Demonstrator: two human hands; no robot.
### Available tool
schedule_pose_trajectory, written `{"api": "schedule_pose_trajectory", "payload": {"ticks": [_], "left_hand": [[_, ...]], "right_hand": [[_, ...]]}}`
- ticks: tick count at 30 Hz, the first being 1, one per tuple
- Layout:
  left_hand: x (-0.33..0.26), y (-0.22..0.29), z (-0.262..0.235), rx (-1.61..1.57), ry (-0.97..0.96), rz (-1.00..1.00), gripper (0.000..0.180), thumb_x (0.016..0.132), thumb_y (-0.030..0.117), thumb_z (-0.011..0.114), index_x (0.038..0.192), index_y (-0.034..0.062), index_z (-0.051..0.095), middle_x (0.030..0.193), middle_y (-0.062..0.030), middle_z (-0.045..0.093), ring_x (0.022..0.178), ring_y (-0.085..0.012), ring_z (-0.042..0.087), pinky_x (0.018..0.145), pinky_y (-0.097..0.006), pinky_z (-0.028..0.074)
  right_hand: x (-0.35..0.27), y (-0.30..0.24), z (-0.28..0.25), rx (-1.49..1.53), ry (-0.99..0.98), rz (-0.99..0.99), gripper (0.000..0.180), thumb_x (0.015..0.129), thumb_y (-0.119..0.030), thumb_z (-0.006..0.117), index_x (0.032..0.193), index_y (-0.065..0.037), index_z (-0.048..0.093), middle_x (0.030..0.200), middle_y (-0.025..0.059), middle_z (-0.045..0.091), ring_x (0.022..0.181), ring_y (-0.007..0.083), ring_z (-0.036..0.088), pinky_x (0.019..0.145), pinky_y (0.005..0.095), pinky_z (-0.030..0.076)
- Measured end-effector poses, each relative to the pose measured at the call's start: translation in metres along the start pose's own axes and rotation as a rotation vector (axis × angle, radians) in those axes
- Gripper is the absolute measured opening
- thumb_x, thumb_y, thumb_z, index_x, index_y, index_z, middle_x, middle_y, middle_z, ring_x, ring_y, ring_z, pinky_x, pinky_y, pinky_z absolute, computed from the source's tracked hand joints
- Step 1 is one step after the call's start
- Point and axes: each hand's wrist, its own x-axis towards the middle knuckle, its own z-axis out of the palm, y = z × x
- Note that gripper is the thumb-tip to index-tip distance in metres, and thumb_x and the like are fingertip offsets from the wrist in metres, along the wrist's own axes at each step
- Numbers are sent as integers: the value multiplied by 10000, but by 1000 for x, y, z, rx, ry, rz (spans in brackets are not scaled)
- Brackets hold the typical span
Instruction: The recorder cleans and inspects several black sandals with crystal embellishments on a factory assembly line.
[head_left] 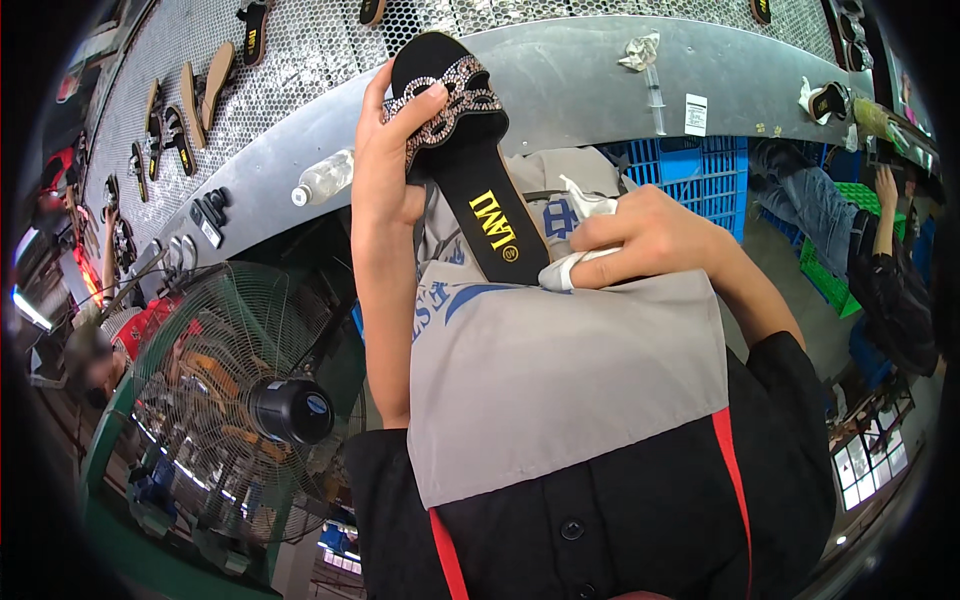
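A metal worktop (560,90) runs before the person, a mesh belt (320,60) beyond its far edge. The sandal (485,195) looks assembled, strap and insole in place; what work on it is left does not show. It is black, gold lettering on the insole, stones glittering along the strap (455,95), and is held tilted across the worktop's near edge, toe up. The left hand (390,150) grips it at the strap. The right hand's fingers close on a white cloth (590,205) by the heel; contact is unclear. A bottle (325,178) lies at the near edge, left; a syringe (656,100) lies farther right.
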Motion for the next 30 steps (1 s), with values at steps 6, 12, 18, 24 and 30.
{"api": "schedule_pose_trajectory", "payload": {"ticks": [6, 12, 18, 24, 30], "left_hand": [[-3, -5, -2, -28, 9, -14, 724, 860, 31, 729, 1496, 15, 383, 1179, -175, 661, 1000, -262, 712, 850, -411, 619], [-2, -16, -11, -108, -10, -65, 712, 869, 25, 721, 1497, 12, 385, 1194, -181, 660, 1001, -275, 715, 846, -423, 622], [-7, -15, -10, -113, 21, -65, 663, 899, 46, 677, 1503, 46, 406, 1193, -165, 673, 997, -261, 716, 833, -406, 629], [-9, -11, -20, -185, 107, 60, 668, 897, 4, 687, 1490, 51, 380, 1168, -165, 663, 1007, -268, 708, 858, -426, 620], [-5, -2, -25, -204, 166, 145, 615, 889, 13, 685, 1451, 49, 437, 1141, -141, 677, 973, -250, 712, 831, -402, 621]], "right_hand": [[13, 7, 11, 94, 173, 87, 315, 763, -88, 769, 1076, -113, 791, 908, 88, 698, 675, 267, 676, 562, 336, 507], [2, 1, 2, 32, 23, -2, 293, 762, -116, 724, 1052, -118, 764, 940, 40, 692, 660, 232, 666, 527, 322, 494], [2, 4, 9, -1, 75, -131, 298, 758, -125, 711, 1054, -127, 749, 994, 30, 687, 654, 206, 644, 528, 312, 468], [4, 6, 15, -30, 124, -5, 278, 713, -86, 722, 985, -133, 760, 991, 39, 691, 672, 221, 656, 543, 329, 486], [-3, 34, 39, 106, 489, 206, 363, 758, 72, 638, 1068, -86, 743, 935, 63, 652, 660, 233, 619, 571, 329, 479]]}}
